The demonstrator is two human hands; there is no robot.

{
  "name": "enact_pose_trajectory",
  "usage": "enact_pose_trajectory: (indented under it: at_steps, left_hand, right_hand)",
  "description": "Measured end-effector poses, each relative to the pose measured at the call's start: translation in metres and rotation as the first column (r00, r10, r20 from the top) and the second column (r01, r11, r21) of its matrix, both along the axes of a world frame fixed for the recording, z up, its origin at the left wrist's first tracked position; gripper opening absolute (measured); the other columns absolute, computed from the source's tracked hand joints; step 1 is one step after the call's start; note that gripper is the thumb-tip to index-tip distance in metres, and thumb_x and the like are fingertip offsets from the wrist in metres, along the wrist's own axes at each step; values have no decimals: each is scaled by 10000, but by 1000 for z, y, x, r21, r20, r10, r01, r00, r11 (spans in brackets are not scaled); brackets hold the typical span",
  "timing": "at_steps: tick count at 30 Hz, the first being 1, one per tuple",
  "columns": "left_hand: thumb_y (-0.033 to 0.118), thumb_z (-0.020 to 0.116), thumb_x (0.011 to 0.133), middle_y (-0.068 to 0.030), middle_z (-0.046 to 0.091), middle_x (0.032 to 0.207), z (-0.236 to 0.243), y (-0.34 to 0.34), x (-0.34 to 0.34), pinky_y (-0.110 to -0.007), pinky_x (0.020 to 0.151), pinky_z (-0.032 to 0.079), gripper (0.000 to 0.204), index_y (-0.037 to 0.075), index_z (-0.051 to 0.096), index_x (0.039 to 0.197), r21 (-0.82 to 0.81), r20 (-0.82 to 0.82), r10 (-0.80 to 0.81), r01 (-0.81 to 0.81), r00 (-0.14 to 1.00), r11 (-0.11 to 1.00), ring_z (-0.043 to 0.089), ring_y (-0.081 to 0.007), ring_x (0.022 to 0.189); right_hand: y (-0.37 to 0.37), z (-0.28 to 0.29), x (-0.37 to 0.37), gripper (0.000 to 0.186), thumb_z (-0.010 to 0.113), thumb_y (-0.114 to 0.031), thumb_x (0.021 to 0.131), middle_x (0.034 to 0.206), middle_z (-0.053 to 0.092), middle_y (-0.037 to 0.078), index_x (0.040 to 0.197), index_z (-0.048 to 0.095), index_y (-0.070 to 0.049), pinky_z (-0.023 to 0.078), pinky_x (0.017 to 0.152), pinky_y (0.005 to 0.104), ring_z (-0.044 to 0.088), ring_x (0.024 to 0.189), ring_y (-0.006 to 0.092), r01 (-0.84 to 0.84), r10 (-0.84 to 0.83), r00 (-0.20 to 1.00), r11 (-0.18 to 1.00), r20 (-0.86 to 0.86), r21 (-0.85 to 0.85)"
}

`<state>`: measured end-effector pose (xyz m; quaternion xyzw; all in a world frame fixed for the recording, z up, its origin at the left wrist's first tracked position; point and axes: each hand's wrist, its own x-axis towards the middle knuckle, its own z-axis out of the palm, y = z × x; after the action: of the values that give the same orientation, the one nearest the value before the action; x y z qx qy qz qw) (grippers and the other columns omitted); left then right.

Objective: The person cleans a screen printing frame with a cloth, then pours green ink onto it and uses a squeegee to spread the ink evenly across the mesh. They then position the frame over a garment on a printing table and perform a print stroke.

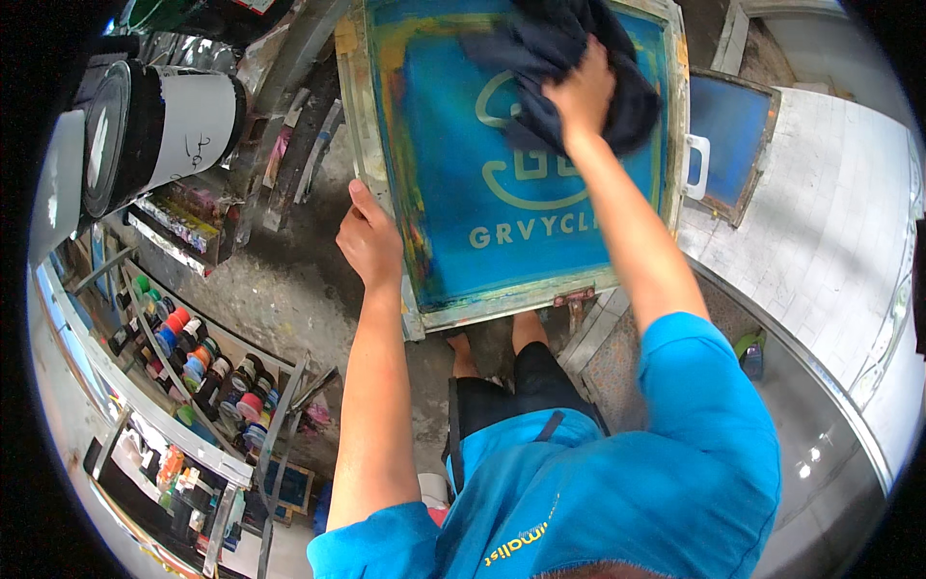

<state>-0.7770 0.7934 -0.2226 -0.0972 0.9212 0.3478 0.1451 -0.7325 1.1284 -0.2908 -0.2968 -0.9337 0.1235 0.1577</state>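
A framed blue printing screen with a pale lettered stencil and paint-stained edges stands in front of me. My left hand grips the screen's left side rail, thumb raised along it. My right hand is pressed on a bunched dark cloth over the upper right of the mesh, hiding part of the stencil. The cloth and fingers are slightly blurred. A white handle sits at the screen's right edge.
At left are a large black-and-white paint can, stained squeegees and a metal rack of colourful small jars. A second blue screen lies on a white tiled surface at right. My bare legs show below the screen.
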Motion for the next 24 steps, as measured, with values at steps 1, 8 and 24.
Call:
enact_pose_trajectory:
  at_steps: [1,8,24]
  left_hand:
    - [615,365,1067,-286,669,755,-2,0,0,-548,723,465,822,-94,682,797,-11,-54,10,-10,999,1000,633,-475,740]
    - [580,385,1070,-342,692,894,-13,-3,3,-567,781,505,777,-88,726,868,-65,-256,-73,58,964,996,659,-537,899]
    - [615,344,1067,-316,690,824,3,5,2,-559,770,483,828,-73,713,791,-67,-95,5,-12,995,998,656,-523,855]
  right_hand:
    - [-20,1,-30,821,828,-351,716,1603,387,231,1339,578,121,341,1154,556,339,1481,438,11,-32,992,984,-118,-178]
    - [-180,37,29,748,653,-309,891,1495,513,196,1497,424,65,302,1213,524,431,1425,377,-494,167,865,446,-473,-746]
    - [-83,47,183,1013,848,-613,700,1636,156,377,1499,514,-88,110,1183,718,172,1522,538,101,-35,934,981,356,-168]
